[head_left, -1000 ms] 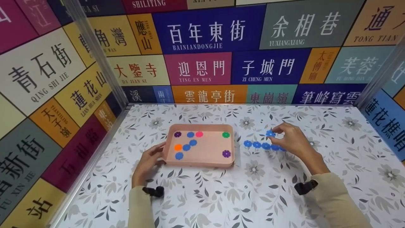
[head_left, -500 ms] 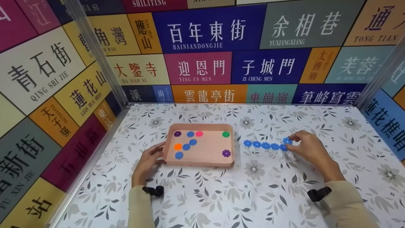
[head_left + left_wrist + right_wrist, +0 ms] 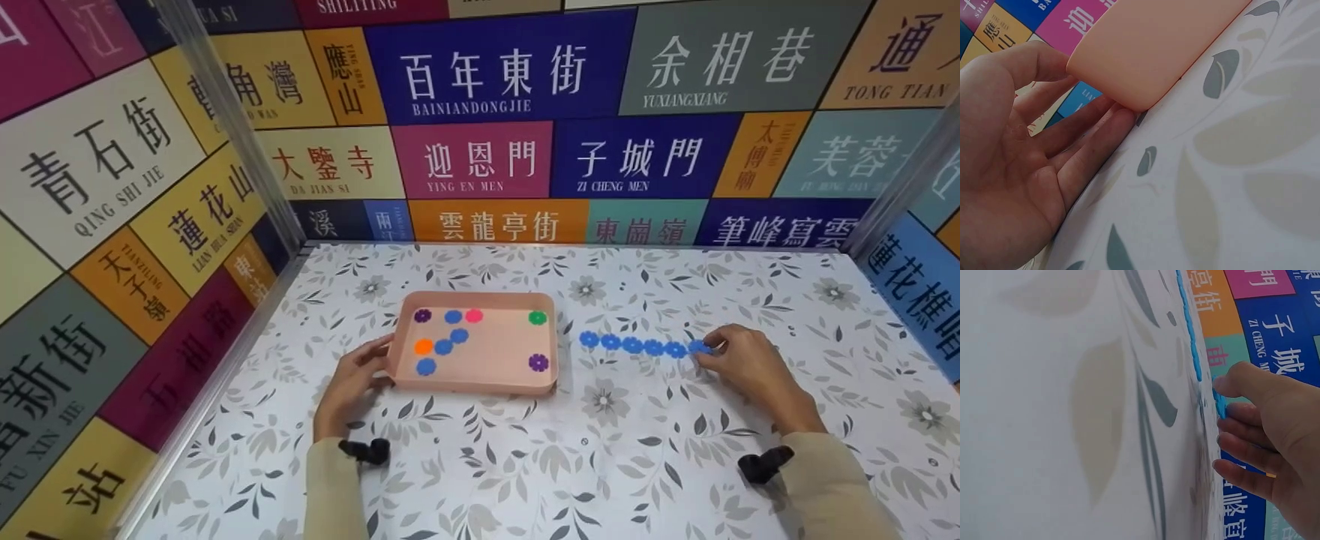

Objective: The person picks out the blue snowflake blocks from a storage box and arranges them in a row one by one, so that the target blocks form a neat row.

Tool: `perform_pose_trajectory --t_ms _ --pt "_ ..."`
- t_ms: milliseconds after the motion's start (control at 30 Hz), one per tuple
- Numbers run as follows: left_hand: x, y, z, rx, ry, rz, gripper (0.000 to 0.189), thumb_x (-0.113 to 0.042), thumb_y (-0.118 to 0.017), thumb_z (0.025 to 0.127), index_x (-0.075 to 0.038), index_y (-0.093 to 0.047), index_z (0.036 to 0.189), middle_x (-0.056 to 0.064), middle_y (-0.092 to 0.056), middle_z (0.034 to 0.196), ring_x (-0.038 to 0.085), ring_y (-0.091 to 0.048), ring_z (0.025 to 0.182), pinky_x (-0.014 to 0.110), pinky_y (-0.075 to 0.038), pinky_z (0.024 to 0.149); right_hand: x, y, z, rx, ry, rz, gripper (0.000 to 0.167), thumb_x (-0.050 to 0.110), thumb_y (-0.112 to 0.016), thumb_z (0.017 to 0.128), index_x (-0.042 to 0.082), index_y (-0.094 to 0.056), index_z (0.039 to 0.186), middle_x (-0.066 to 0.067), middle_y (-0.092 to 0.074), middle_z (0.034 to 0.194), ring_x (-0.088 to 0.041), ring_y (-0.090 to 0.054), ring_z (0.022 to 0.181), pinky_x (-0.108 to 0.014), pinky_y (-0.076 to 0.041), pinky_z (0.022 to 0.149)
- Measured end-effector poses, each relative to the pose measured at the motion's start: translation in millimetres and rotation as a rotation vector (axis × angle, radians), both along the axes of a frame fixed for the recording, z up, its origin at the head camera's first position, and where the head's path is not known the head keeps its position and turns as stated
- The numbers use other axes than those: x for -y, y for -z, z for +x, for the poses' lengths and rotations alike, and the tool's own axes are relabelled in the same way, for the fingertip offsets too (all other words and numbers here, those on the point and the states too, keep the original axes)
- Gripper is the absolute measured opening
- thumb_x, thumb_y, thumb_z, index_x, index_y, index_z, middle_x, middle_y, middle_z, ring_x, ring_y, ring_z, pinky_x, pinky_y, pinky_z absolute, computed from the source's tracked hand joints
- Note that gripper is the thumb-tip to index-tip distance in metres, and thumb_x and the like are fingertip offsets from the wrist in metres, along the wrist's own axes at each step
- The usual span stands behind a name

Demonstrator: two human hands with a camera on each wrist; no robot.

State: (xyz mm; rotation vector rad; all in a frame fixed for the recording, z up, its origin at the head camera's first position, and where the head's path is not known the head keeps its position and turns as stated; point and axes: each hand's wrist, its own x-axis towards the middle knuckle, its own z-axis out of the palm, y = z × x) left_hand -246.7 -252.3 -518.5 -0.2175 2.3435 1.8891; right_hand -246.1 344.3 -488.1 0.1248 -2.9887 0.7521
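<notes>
My right hand (image 3: 750,367) pinches a blue flower-shaped disc (image 3: 700,346) between thumb and fingers, at the right end of a row of blue flower discs (image 3: 632,345) on the table. In the right wrist view the held disc (image 3: 1219,398) shows edge-on, tilted, near the end of the row (image 3: 1189,326). My left hand (image 3: 356,382) touches the left side of a pink tray (image 3: 480,386) from outside, fingers relaxed. The left wrist view shows those fingertips (image 3: 1123,115) at the tray's lower corner. Several flower discs lie inside the tray, among them an orange one (image 3: 424,346).
Also in the tray are a pink disc (image 3: 474,316), a green disc (image 3: 537,318) and purple discs (image 3: 538,363). A leaf-patterned cloth (image 3: 525,465) covers the table. Walls (image 3: 472,161) printed with street names stand behind and at both sides.
My right hand has carried the blue disc to the right and down, from above the row to its right end. The left hand stays at the tray.
</notes>
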Motion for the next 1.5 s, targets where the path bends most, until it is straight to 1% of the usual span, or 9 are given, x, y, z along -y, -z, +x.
perform_pose_trajectory --t_ms 267,533,667,833,967,1067,1200,1333,1500 --pt "1.2 0.9 0.7 0.027 -0.007 -0.009 0.046 -0.018 -0.058 0.097 -0.026 -0.058 0.142 0.009 -0.058 0.142 0.024 -0.064 0.113 0.037 -0.057 0.096 -3.1 5.1 -3.5 0.020 -0.007 0.004 0.042 0.029 -0.073 0.087 -0.006 -0.069 0.109 -0.024 -0.069 0.103 -0.037 -0.067 0.090 -0.056 -0.051 0.082" --pt "1.7 -0.8 0.6 0.051 -0.017 -0.004 0.046 -0.019 -0.059 0.096 -0.029 -0.058 0.141 0.007 -0.058 0.141 0.023 -0.064 0.113 0.036 -0.057 0.095 -3.4 5.6 -4.8 0.046 -0.016 0.006 0.044 0.030 -0.073 0.088 -0.005 -0.069 0.114 -0.028 -0.064 0.117 -0.041 -0.064 0.098 -0.059 -0.049 0.088" --pt "2.5 -0.6 1.0 0.061 -0.021 -0.009 0.045 -0.021 -0.059 0.095 -0.032 -0.059 0.139 0.004 -0.059 0.140 0.022 -0.064 0.112 0.035 -0.057 0.095 -1.5 4.5 -5.3 0.039 -0.027 0.007 0.046 0.031 -0.073 0.088 -0.005 -0.069 0.116 -0.029 -0.064 0.118 -0.045 -0.062 0.103 -0.062 -0.047 0.092" --pt "3.4 2.8 1.6 0.012 -0.009 0.027 0.046 -0.015 -0.059 0.095 -0.024 -0.059 0.141 0.010 -0.060 0.139 0.024 -0.063 0.116 0.035 -0.058 0.092 6.0 0.1 -2.6 -0.006 -0.020 -0.006 0.050 0.035 -0.073 0.089 -0.003 -0.068 0.120 -0.025 -0.066 0.118 -0.044 -0.064 0.103 -0.058 -0.050 0.085" --pt "3.3 4.1 1.4 -0.001 -0.017 0.039 0.047 -0.015 -0.060 0.095 -0.022 -0.059 0.141 0.012 -0.060 0.139 0.024 -0.062 0.118 0.033 -0.058 0.090 19.9 -9.0 -2.9 -0.040 -0.017 -0.104 0.059 0.040 -0.070 0.092 0.001 -0.059 0.134 -0.020 -0.067 0.118 -0.034 -0.065 0.100 -0.037 -0.053 0.074" --pt "2.7 3.2 0.8 0.023 -0.028 0.030 0.047 -0.017 -0.060 0.094 -0.026 -0.059 0.140 0.009 -0.059 0.140 0.024 -0.061 0.119 0.032 -0.058 0.091 33.9 -17.0 -4.2 -0.064 -0.020 -0.198 0.063 0.044 -0.067 0.093 0.005 -0.054 0.141 -0.016 -0.067 0.118 -0.014 -0.062 0.096 -0.020 -0.051 0.069" --pt "1.8 0.8 -0.1 0.055 -0.035 0.026 0.047 -0.018 -0.060 0.094 -0.029 -0.059 0.139 0.005 -0.059 0.141 0.023 -0.060 0.120 0.033 -0.057 0.093 54.3 -28.1 -5.1 -0.070 -0.043 -0.280 0.063 0.047 -0.065 0.093 0.011 -0.053 0.143 -0.013 -0.066 0.122 0.010 -0.052 0.091 -0.014 -0.049 0.070" --pt "1.0 -1.9 -1.3 0.071 -0.029 0.016 0.047 -0.018 -0.059 0.094 -0.032 -0.059 0.139 0.003 -0.058 0.142 0.023 -0.059 0.123 0.035 -0.056 0.096 73.8 -38.7 -6.3 -0.047 -0.082 -0.372 0.061 0.046 -0.064 0.094 0.014 -0.052 0.145 -0.013 -0.063 0.128 0.012 -0.051 0.094 -0.015 -0.052 0.072" --pt "0.4 -2.9 -2.3 0.082 -0.018 0.013 0.048 -0.019 -0.058 0.094 -0.034 -0.059 0.139 0.000 -0.057 0.143 0.021 -0.058 0.124 0.035 -0.055 0.097 96.5 -46.2 -9.7 -0.026 -0.128 -0.439 0.060 0.044 -0.066 0.094 0.015 -0.052 0.145 -0.013 -0.061 0.131 0.004 -0.055 0.098 -0.016 -0.054 0.074"
